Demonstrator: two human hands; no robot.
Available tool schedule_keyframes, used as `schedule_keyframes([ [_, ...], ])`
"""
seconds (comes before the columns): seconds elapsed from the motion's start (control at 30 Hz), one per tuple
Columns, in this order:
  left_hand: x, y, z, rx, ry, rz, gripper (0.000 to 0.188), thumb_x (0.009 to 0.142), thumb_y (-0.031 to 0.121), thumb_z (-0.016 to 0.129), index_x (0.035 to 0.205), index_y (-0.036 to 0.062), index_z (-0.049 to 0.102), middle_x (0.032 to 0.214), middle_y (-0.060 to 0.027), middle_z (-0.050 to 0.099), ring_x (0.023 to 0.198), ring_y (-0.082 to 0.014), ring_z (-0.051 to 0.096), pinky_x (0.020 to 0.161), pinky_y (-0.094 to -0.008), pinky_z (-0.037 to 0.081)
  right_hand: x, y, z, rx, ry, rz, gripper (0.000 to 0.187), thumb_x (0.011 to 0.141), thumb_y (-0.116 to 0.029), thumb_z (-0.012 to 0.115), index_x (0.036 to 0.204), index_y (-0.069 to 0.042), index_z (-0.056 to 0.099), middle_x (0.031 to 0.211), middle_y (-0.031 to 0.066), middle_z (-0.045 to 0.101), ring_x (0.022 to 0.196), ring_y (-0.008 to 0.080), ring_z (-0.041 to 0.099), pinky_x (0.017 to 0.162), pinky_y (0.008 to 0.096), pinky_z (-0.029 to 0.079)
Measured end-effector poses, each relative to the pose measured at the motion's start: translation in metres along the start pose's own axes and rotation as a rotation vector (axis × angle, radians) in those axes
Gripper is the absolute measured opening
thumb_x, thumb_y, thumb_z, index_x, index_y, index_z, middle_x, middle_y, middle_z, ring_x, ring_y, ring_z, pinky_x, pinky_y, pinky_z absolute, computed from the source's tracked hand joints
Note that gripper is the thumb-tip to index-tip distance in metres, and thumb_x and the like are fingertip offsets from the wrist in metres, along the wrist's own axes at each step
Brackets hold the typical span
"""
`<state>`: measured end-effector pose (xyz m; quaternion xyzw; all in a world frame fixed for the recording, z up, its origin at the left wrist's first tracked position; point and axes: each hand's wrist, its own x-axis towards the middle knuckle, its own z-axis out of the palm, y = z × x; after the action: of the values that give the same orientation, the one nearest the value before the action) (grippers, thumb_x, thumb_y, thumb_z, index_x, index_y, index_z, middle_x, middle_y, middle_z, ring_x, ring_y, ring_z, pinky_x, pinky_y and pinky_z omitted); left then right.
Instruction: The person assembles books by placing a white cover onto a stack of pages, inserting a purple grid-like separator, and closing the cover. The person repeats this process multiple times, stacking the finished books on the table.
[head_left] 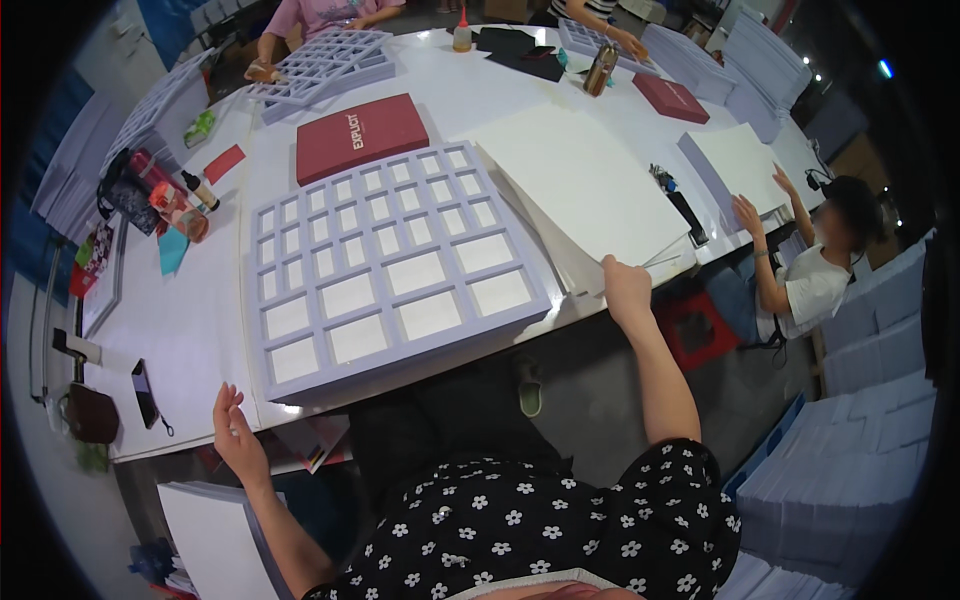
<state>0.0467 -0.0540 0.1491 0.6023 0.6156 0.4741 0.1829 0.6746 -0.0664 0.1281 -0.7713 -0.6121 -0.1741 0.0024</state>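
Note:
In front of me lies a large pale lavender tray (400, 352) divided into many rectangular compartments with white bottoms. To its right is a stack of big white sheets (590, 190), with the near edge of the upper sheet slightly raised. My right hand (627, 290) pinches that sheet's near corner. A thin pointed metallic tool (664, 260) sticks out beside the hand; whether I hold it too is unclear. Near the tray's front left corner, my left hand (235, 430) hovers by the table edge, fingers apart and holding nothing.
A dark red box (322, 150) sits behind the tray. Bottles (180, 210) and a phone (145, 392) lie to the left. At right, a co-worker (815, 270) handles a white-topped panel (735, 160). Two other people work across the table. Stacked panels (830, 480) stand at lower right.

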Motion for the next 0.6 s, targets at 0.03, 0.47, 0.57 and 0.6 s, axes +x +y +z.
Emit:
schedule_keyframes([
  [0.03,0.002,0.001,-0.003,0.005,-0.002,0.010,0.040,0.107,0.023,0.045,0.137,-0.0025,0.053,0.128,-0.0174,0.063,0.113,-0.0243,0.062,0.098,-0.0355,0.047,-0.002,0.002,-0.008,-0.043,0.076,-0.009,0.003,0.084,-0.008,0.057,0.083,-0.008,0.060,0.068,0.0085,0.066,0.063,0.0264,0.067,0.067,0.0385,0.049],
  [0.47,0.010,0.012,0.000,-0.108,-0.017,0.064,0.041,0.109,0.027,0.040,0.134,-0.0019,0.055,0.132,-0.0144,0.060,0.117,-0.0238,0.060,0.103,-0.0354,0.043,-0.017,-0.012,0.010,0.112,-0.078,0.064,0.014,0.083,-0.018,0.069,0.081,-0.006,0.063,0.073,0.0133,0.069,0.073,0.0325,0.070,0.070,0.0441,0.054],
  [0.57,0.008,0.010,-0.001,-0.081,-0.048,0.081,0.043,0.109,0.029,0.038,0.135,-0.0007,0.055,0.133,-0.0132,0.060,0.116,-0.0236,0.060,0.103,-0.0354,0.043,-0.010,-0.004,-0.003,0.255,-0.149,0.164,0.017,0.082,-0.022,0.071,0.085,-0.007,0.065,0.077,0.0145,0.071,0.077,0.0337,0.070,0.071,0.0447,0.054],
  [0.6,0.006,0.009,-0.003,-0.076,-0.049,0.070,0.043,0.109,0.030,0.038,0.135,-0.0007,0.055,0.134,-0.0128,0.060,0.116,-0.0233,0.060,0.102,-0.0350,0.043,-0.008,-0.001,-0.001,0.300,-0.144,0.168,0.018,0.081,-0.023,0.072,0.086,-0.007,0.066,0.078,0.0149,0.071,0.078,0.0339,0.070,0.072,0.0448,0.054],
])
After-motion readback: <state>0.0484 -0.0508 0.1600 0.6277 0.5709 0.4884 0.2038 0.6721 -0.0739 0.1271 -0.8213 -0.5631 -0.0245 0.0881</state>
